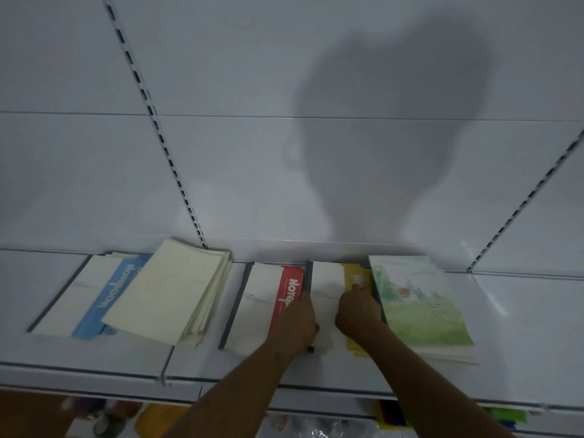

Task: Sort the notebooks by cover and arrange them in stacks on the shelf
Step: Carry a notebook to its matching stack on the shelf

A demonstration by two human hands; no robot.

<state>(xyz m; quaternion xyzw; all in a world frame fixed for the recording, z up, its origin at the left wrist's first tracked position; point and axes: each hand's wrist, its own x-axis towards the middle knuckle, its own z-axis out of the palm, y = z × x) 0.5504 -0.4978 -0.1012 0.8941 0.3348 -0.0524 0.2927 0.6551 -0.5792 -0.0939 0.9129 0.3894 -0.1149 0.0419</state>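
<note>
Both forearms are reaching in from the near edge of the shelf [94, 361], the left hand [297, 324] gripping the dark spine and the right hand [358, 314] curling onto the cover of the yellow-banded notebook stack [327, 298]. Its long axis is running near to far, squeezed between the red-banded stack [259, 308] on the left and the green landscape-cover stack [420, 305] on the right.

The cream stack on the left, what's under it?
The cream stack lies tilted across a blue-banded notebook, covering its right side and part of the cover word. Whether that notebook tops a pile of its own, and whatever else lies beneath, is hidden.
</note>
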